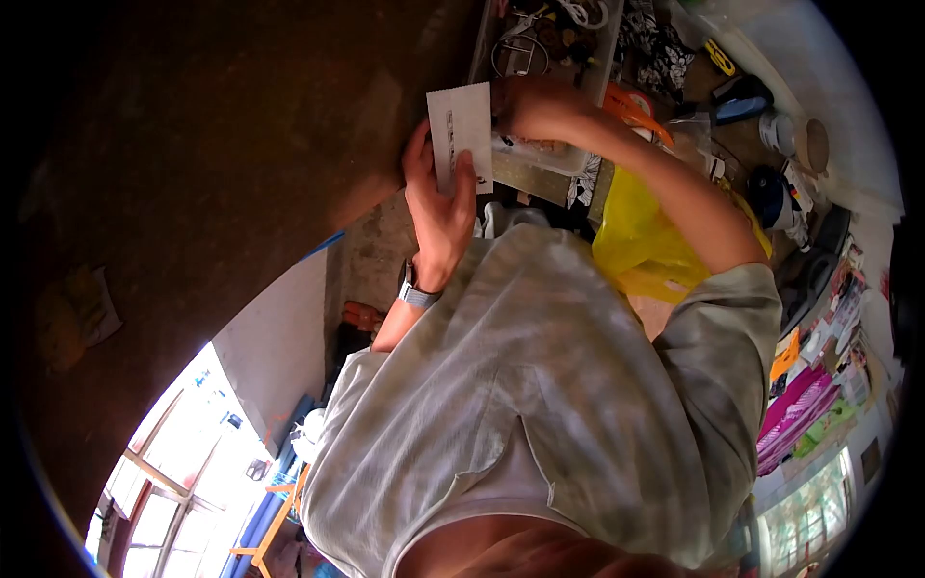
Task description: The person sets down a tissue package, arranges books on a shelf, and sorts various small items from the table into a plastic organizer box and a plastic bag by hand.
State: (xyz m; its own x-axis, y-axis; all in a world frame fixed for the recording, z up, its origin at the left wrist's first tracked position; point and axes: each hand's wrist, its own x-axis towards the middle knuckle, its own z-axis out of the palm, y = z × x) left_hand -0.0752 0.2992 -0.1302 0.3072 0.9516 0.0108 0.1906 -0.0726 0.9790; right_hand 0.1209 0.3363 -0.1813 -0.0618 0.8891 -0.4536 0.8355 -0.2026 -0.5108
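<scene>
The left hand's grip (438,202) pinches a white printed card (461,120) with the thumb across its face, while the right hand (535,108) is beside the card's right edge, its fingertips too dark and hidden to tell whether they hold anything. The card is up in front of the chest, just left of a cluttered clear bin (576,162), with a yellow bag (636,241) beyond. Pressing too hard with that thumb could crease the card; a loosened pinch could drop it.
</scene>
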